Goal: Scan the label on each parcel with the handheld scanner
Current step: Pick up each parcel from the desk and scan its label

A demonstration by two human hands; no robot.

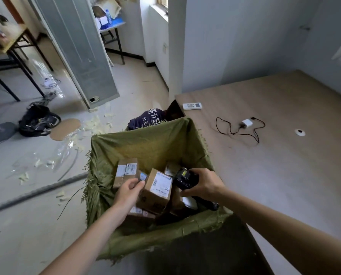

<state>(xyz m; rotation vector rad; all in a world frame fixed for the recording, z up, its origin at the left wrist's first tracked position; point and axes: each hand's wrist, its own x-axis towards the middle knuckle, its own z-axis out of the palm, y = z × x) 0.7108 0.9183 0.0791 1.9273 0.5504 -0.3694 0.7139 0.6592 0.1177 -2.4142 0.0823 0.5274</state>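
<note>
- Head view looks down into an open olive-green woven sack [145, 141] with frayed edges, sitting on the floor just left of a long light-wood table [284, 155].
- Inside the sack there's a pile of brown cardboard parcels with white printed labels. The tallest one, a brown cardboard box with a big white label facing up [157, 187], sits in the middle, tilted.
- Left hand [129, 192] reaches into the sack, fingers curled around a small parcel with a blue-and-white label [142, 177] right next to the big box; it looks like a pinch grip, thumb on the near side.
- Right hand [202, 185] is wrapped around a black handheld scanner [185, 178], with its yellowish window pointing left toward the labelled boxes. The handle sticks out below the hand, near the sack's right edge.
- Two more brown labelled parcels [127, 170] stand toward the far left inside the sack, and another lies flat near the bottom under the left wrist.
- On the table, well apart from the sack: a white remote control [192, 106] at the far left corner, and a white charger block with a black cable [246, 123] looped around it.
- Floor on the left is messy: a black bag [38, 120], a round cardboard piece [65, 129], and scraps of pale paper.
</note>
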